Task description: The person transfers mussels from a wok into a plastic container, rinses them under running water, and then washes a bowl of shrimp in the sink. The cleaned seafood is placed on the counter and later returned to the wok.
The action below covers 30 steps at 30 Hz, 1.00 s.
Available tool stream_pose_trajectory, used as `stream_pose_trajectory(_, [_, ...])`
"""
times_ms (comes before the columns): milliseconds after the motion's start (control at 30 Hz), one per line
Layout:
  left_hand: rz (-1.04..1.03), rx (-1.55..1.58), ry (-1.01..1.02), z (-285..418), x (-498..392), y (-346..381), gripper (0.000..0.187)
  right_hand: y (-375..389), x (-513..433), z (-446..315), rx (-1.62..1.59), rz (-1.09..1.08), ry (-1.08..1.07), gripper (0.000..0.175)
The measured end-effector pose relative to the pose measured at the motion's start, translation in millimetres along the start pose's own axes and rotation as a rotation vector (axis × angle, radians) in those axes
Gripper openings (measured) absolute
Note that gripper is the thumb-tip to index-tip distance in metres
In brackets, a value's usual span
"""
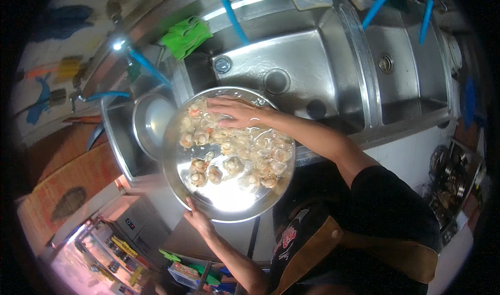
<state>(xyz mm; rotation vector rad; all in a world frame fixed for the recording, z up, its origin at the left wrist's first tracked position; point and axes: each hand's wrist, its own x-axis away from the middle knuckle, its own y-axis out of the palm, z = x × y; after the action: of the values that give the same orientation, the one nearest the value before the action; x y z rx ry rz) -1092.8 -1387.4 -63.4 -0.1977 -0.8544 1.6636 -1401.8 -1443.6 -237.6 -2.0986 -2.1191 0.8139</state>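
Note:
A large round stainless steel basin (228, 213) is tilted over the sink edge, holding shallow water and several pieces of shucked shellfish meat (232, 164) that look like scallops, pale with orange parts. At its lower left rim, my left hand (198, 218) grips the metal edge. My right hand (238, 113) lies palm down among the shellfish on the far side, fingers extended and somewhat apart. Its fingertips touch the wet pieces, and I see nothing grasped. Most of the meat has gathered toward the far and right sides, with a few pieces on the bare shiny bottom.
Beyond the basin is a stainless sink (297, 56), with another sink compartment (398, 72) to its right. A metal bowl (150, 119) stands in the left compartment. A green cloth (187, 37) hangs at the back ledge. Blue hoses (234, 19) reach over the sinks. Wooden boards (74, 170) stand left.

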Motion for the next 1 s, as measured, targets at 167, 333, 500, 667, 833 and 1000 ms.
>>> stream_pose_trajectory(167, [0.011,0.167,-0.046,-49.2,-10.3,18.0,0.041,-19.8,-12.3,-25.5,0.157,-0.172,0.077,0.054])
stream_pose_trajectory(333, [0.02,0.295,-0.227,-90.8,-16.0,31.0,0.047,-52.5,-18.4,-74.7,0.209,-0.219,0.22,0.051])
stream_pose_trajectory(500, [-0.068,0.318,-0.174,-107.7,-21.4,34.0,0.046,-66.9,23.1,-140.4,0.493,-0.356,0.648,0.063])
stream_pose_trajectory(667, [-0.065,0.338,-0.163,-105.7,-20.0,38.5,0.045,-13.2,36.1,-148.6,0.406,-0.311,0.68,0.063])
stream_pose_trajectory(833, [-0.036,0.285,-0.13,-103.1,-19.2,39.8,0.046,3.3,8.0,-141.0,0.215,-0.355,0.418,0.039])
stream_pose_trajectory(1000, [-0.026,0.258,-0.093,-105.2,-21.2,41.2,0.045,8.3,-18.0,-128.0,0.571,-0.142,0.382,0.052])
